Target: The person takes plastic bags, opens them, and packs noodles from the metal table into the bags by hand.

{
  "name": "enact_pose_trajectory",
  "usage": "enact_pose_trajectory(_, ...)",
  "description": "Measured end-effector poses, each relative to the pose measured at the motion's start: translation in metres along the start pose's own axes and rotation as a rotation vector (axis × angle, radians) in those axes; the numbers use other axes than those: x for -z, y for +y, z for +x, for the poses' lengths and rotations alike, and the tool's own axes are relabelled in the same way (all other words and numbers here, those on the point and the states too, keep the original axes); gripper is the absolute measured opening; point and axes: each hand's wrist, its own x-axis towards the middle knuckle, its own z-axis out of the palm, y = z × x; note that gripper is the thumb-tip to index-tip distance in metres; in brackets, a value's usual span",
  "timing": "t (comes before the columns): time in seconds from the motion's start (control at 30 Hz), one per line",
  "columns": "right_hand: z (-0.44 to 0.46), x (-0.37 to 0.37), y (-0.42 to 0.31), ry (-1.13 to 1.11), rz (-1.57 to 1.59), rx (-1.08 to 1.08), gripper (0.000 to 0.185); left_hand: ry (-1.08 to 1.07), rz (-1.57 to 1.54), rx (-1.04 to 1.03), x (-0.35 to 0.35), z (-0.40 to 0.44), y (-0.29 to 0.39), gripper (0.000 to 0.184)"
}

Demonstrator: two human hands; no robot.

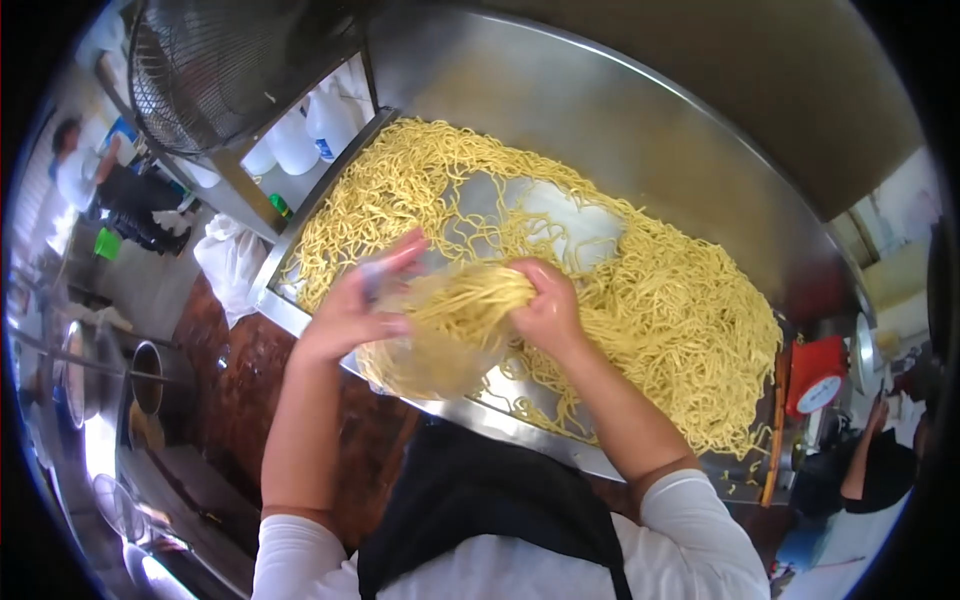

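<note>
The right hand (546, 302) is closed on a bunch of noodles (488, 290) at the mouth of a clear bag (436, 368); the left hand (352, 308) is spread at the bag's left, too blurred to tell its grip. The bag looks part filled, not closed. Much seems left: loose noodles lie heaped right and far left on the bench (585, 222), around a barer middle.
</note>
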Motion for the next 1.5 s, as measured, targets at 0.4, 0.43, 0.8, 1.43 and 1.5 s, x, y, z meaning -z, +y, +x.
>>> enact_pose_trajectory(0.4,0.031,0.029,-0.011,-0.152,0.350,-0.418,0.042,-0.096,-0.472,0.516,-0.119,0.038,-0.054,0.057)
enact_pose_trajectory(0.43,0.024,0.043,-0.010,-0.238,0.215,-0.527,0.051,-0.030,-0.439,0.519,-0.112,0.045,-0.040,0.056)
enact_pose_trajectory(0.8,-0.029,0.126,0.077,-0.244,-0.779,-0.482,0.027,-0.395,1.095,0.638,-0.063,0.044,0.002,0.039)
enact_pose_trajectory(1.43,-0.023,0.237,0.186,0.104,-0.888,-0.748,0.030,-0.393,1.281,0.855,-0.017,0.019,-0.042,0.042)
enact_pose_trajectory(1.5,-0.025,0.242,0.179,0.187,-0.856,-0.783,0.036,-0.398,1.300,0.866,-0.011,0.017,-0.047,0.044)
